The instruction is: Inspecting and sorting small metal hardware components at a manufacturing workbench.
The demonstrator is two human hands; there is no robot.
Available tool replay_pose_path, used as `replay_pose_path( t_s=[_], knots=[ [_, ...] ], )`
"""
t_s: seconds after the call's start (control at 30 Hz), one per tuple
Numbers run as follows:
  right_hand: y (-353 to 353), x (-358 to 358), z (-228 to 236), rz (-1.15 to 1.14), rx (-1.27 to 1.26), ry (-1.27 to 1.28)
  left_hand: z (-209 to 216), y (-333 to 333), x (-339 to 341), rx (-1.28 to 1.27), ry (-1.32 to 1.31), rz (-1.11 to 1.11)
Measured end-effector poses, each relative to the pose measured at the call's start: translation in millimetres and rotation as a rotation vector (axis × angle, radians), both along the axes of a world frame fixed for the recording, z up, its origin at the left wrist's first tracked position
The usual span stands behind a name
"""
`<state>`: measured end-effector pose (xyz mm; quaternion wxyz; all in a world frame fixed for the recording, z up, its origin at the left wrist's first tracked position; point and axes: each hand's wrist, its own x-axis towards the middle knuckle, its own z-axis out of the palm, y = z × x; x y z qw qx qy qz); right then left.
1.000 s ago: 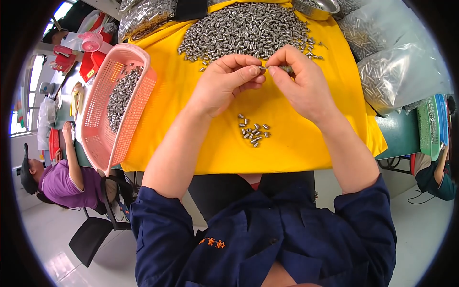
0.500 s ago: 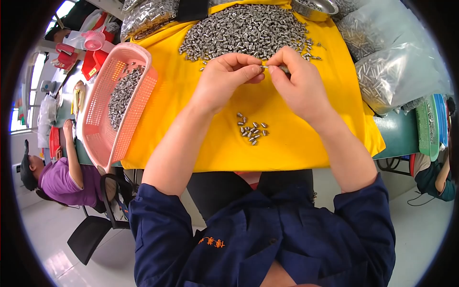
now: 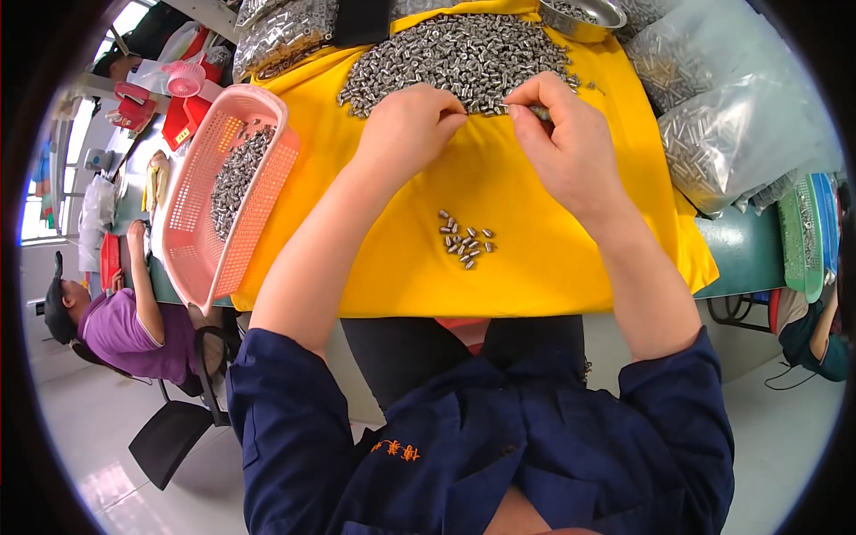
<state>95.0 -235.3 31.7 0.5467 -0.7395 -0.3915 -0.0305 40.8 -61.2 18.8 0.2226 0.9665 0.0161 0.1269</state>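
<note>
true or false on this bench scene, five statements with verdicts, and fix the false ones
1. The pink basket holds small metal parts. True.
2. The right hand holds a slim object. True.
3. The hands touch each other. False: the left hand and right hand are apart.
4. The large heap lies on a yellow cloth. True.
5. No metal parts lie nearer the person than that heap. False: a small cluster does.
</note>
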Motion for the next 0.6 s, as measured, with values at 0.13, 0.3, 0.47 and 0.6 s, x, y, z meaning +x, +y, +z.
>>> replay_pose_path(
  t_s=[0.13,0.3,0.47,0.6],
  knots=[
    [0.1,1.7,-2.6,-0.004,0.018,-0.029,-6.5,-0.2,9.4,0.169,0.087,0.011],
    [4.6,0.0,-4.6,0.018,0.026,-0.051,-2.9,9.5,15.5,0.229,0.165,-0.054],
    [0.2,1.4,-1.9,-0.015,-0.016,-0.007,-2.7,8.4,24.5,0.212,0.207,-0.068],
    [0.6,-0.3,-1.0,0.019,-0.013,0.082,7.4,1.7,3.3,-0.195,0.068,0.039]
  ],
)
